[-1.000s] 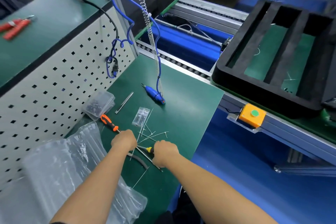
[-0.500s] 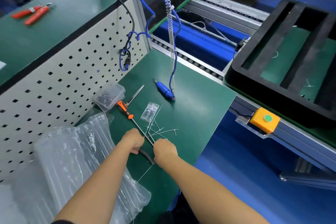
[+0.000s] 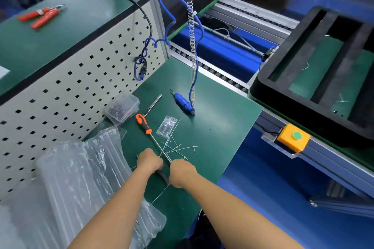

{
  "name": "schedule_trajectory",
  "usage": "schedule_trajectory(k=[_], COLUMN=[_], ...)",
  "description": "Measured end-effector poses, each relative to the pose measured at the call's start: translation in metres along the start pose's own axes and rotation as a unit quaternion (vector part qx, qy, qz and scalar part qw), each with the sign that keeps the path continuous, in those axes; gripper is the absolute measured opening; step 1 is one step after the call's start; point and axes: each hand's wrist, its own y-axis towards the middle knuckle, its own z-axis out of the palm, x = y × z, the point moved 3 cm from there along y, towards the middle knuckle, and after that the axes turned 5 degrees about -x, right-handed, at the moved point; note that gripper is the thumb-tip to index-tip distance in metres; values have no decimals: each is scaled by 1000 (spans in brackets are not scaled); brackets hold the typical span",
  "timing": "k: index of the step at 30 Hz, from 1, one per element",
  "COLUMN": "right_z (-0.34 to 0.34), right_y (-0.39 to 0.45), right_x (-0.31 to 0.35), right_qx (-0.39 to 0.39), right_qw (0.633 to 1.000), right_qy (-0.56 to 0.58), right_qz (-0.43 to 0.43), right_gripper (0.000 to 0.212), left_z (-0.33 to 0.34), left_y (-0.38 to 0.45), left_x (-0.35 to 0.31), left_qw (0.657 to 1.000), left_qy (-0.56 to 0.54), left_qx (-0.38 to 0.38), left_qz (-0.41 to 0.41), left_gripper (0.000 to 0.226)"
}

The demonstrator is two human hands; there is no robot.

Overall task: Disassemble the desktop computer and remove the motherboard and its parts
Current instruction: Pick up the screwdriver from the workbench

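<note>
Green mat carries both hands near its 6 o'clock edge. Left hand is curled around a dark handle that runs toward 5 o'clock and meets the right hand; the right hand's fingers are curled under, and what they hold cannot be told. Screwdriver, orange-handled, lies at 12 o'clock of the hands, its shaft passing between them. Cable ties lie scattered at 1 o'clock, just beside the hands. Blue driver rests farther toward 12 o'clock. No computer or motherboard is in view.
</note>
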Motion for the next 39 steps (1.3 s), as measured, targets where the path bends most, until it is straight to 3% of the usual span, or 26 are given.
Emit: schedule_trajectory(k=[3, 6, 13, 19, 27, 32, 39], right_z=[-12, -27, -59, -87, -115, -123, -143], right_y=[-2, -6, -19, -47, -115, -157, -222], right_x=[-4, -9, -26, -74, -170, -242, -323], right_qx=[16, 14, -48, -66, -94, -144, -236], right_qw=[999, 998, 992, 992, 990, 968, 933], right_qy=[29, 61, 111, 110, 106, 193, 253], right_qz=[11, 0, -22, -6, -2, 68, 99], right_gripper=[5, 26, 28, 26, 26, 19, 31], left_z=[-3, -13, -32, -34, 4, 35, 56], left_y=[-2, -4, -24, -59, -125, -177, -259], left_x=[-1, -8, -55, -107, -188, -252, -338], left_qw=[998, 994, 985, 982, 972, 948, 917], left_qy=[-50, -64, -44, -91, 8, 55, -44], left_qx=[-25, -83, -145, -97, -86, -93, -90], left_qz=[-17, 3, 86, 134, 219, 300, 386], left_gripper=[12, 10, 3, 4, 16, 24, 13])
